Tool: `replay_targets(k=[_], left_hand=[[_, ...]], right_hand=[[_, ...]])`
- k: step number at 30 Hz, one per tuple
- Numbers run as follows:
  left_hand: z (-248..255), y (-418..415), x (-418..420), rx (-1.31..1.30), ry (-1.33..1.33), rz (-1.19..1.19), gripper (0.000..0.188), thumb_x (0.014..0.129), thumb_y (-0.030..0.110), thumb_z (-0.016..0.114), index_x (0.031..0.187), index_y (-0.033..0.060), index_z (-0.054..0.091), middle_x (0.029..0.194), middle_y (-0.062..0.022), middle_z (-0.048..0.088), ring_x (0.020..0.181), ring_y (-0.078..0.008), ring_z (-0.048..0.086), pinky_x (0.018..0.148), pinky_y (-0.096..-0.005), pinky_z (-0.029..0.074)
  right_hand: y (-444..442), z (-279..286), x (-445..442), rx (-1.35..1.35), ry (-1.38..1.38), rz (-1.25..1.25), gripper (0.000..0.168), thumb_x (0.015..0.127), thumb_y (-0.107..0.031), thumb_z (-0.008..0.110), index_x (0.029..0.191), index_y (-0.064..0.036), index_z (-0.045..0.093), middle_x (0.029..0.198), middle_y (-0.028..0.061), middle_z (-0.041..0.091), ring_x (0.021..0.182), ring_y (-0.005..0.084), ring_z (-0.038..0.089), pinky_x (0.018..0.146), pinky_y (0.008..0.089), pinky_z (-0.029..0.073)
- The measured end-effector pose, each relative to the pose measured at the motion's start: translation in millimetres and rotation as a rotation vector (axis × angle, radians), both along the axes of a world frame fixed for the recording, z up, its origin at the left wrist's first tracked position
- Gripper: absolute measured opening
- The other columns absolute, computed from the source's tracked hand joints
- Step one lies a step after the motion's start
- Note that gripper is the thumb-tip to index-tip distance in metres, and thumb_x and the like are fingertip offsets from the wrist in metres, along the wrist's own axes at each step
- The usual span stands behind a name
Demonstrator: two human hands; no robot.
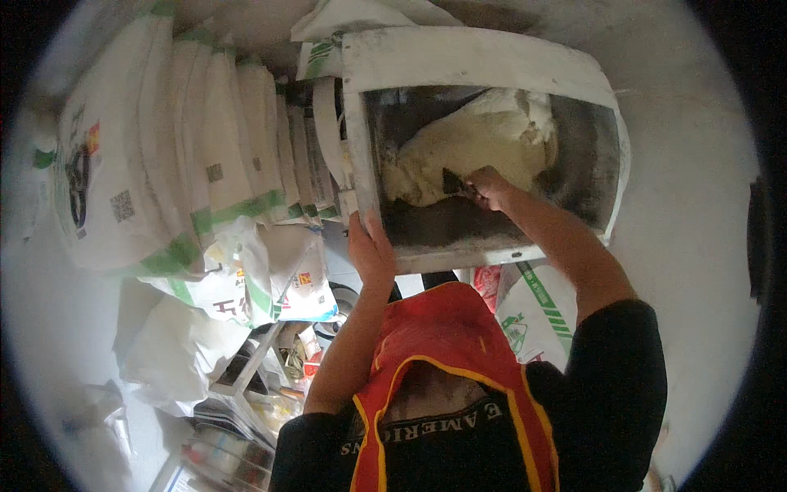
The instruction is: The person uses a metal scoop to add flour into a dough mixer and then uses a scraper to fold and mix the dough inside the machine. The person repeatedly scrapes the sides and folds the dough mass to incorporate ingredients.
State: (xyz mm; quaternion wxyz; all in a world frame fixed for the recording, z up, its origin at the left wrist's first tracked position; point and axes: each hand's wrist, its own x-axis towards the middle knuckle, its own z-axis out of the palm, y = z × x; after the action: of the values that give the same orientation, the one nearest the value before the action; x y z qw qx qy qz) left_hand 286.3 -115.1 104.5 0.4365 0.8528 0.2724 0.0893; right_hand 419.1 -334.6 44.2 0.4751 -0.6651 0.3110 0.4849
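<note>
In front of me is a white metal dough mixer (442,58) with an open rectangular trough. A large pale mass of dough (473,144) lies inside, its surface uneven and whiter with flour at the upper right. My right hand (489,187) reaches over the near rim and grips a small dark scraper (452,182) by its handle. The blade is at the dough's lower edge. My left hand (372,249) touches the mixer's near left corner, beside a small switch box (348,203). Whether its fingers close around the rim is unclear.
Stacked white woven sacks (215,141) with green bands stand close on the left. Nearer lie crumpled sacks (240,270) and a metal rack (252,360) with packages. Another green-striped sack (538,307) sits below the mixer's right side. A pale wall (682,203) rises at the right.
</note>
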Motion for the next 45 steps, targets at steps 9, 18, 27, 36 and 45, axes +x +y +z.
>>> replay_targets(k=[9,18,27,36,45], left_hand=[[0,-1,-5,0.057,0.012,0.038,0.041,0.091,0.033,0.039,0.102,-0.0043,0.050,0.087,-0.0246,0.057,0.077,-0.0412,0.055,0.066,-0.0436,0.043],[-8,2,-6,-0.002,0.094,0.035,0.039,0.091,0.032,0.039,0.101,-0.0041,0.050,0.085,-0.0253,0.056,0.076,-0.0408,0.056,0.063,-0.0442,0.044],[-7,3,-5,-0.060,0.184,0.026,0.041,0.091,0.033,0.038,0.103,-0.0053,0.049,0.089,-0.0277,0.055,0.081,-0.0420,0.054,0.068,-0.0442,0.043],[-6,2,-5,-0.168,0.193,0.082,0.038,0.090,0.029,0.040,0.105,-0.0050,0.047,0.091,-0.0260,0.054,0.081,-0.0390,0.054,0.070,-0.0425,0.042],[3,1,-6,-0.162,0.236,0.091,0.030,0.086,0.017,0.041,0.104,-0.0055,0.047,0.084,-0.0224,0.053,0.074,-0.0376,0.053,0.067,-0.0408,0.043]], right_hand=[[-37,171,1,-0.173,-0.593,0.593,0.035,0.085,-0.019,0.046,0.117,-0.005,0.044,0.078,0.0066,0.052,0.055,0.0122,0.045,0.048,0.0247,0.040],[49,99,20,-0.230,-0.917,0.698,0.021,0.084,-0.015,0.051,0.092,0.004,0.050,0.079,0.0178,0.056,0.072,0.0277,0.057,0.065,0.0415,0.045],[103,9,108,0.423,-0.260,-0.362,0.010,0.083,-0.015,0.054,0.086,-0.006,0.051,0.067,0.0087,0.049,0.048,0.0145,0.044,0.034,0.0206,0.031],[156,-51,136,0.445,-0.270,-0.429,0.021,0.085,-0.022,0.051,0.100,-0.007,0.048,0.083,0.0065,0.052,0.063,0.0169,0.050,0.045,0.0257,0.044],[174,-104,162,0.516,-0.175,-0.499,0.023,0.086,-0.021,0.047,0.102,-0.005,0.047,0.080,0.0075,0.053,0.058,0.0152,0.050,0.041,0.0240,0.042]])
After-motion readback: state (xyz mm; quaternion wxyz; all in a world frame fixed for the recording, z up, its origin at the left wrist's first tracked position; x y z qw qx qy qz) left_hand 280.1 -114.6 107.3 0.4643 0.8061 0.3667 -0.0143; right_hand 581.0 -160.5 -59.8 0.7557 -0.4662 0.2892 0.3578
